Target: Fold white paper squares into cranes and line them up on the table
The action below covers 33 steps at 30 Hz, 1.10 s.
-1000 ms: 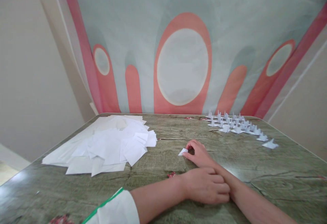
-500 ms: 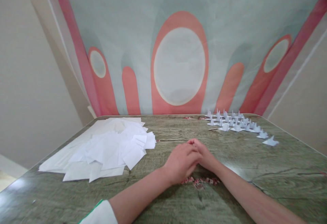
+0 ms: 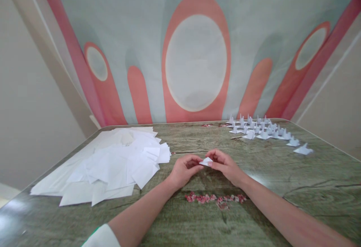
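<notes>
Between my hands, over the middle of the table, is a small folded piece of white paper (image 3: 205, 161) with a pointed left end. My right hand (image 3: 225, 166) pinches it at its right side, thumb in front. My left hand (image 3: 184, 170) has its fingertips closed at the paper's left tip. To the right stand several white folded paper cranes (image 3: 263, 135) in rows, one crane (image 3: 304, 149) nearest to me. Left of my hands lies a spread pile of white paper sheets (image 3: 113, 164).
The table (image 3: 158, 224) has a wood-grain top with a printed strip of pink flowers (image 3: 214, 198) in front of my hands. Behind its far edge rises a grey-green wall covering (image 3: 194, 62) with coral shapes. A tiny white scrap (image 3: 24, 232) lies at the near left.
My hands, cupped together before with the paper hidden, have drawn apart, and the folded paper now shows between them. The view has shifted slightly.
</notes>
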Each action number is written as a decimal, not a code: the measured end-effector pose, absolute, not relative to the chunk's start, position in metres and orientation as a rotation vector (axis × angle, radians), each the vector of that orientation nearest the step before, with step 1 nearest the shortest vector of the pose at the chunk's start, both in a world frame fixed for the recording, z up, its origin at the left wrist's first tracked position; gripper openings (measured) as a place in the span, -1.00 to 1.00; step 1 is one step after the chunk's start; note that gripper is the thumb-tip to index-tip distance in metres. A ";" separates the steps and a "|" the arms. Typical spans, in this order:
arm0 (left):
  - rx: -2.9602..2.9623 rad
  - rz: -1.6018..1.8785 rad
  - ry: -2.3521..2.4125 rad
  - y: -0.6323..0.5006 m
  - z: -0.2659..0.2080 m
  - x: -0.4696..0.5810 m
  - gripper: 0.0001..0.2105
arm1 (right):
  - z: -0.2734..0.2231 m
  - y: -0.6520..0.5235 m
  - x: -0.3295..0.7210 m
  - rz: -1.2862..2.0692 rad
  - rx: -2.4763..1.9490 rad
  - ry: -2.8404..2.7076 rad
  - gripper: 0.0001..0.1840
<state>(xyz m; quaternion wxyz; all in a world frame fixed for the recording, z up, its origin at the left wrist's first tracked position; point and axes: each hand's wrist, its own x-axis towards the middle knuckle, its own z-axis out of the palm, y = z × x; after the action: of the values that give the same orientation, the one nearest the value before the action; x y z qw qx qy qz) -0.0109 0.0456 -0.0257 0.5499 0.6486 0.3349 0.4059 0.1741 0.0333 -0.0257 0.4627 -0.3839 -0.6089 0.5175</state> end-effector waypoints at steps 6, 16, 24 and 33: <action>1.483 0.950 0.826 0.046 -0.024 -0.013 -0.78 | -0.029 0.036 0.175 1.306 -0.928 -1.521 -0.77; 1.438 0.994 0.901 0.048 -0.024 -0.015 -0.81 | -0.027 0.034 0.173 1.208 -0.972 -1.628 -0.75; 1.473 0.959 0.935 0.049 -0.022 -0.017 -0.79 | -0.025 0.033 0.171 1.131 -1.024 -1.686 -0.76; 1.427 0.938 0.966 0.049 -0.023 -0.017 -0.80 | -0.023 0.031 0.170 1.034 -1.071 -1.731 -0.78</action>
<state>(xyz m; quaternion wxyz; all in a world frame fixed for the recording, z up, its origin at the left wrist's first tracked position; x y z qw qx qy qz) -0.0173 0.0494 -0.0229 0.5562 0.6043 0.4093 0.3974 0.1702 0.0309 -0.0234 0.4163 -0.4265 -0.6894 0.4118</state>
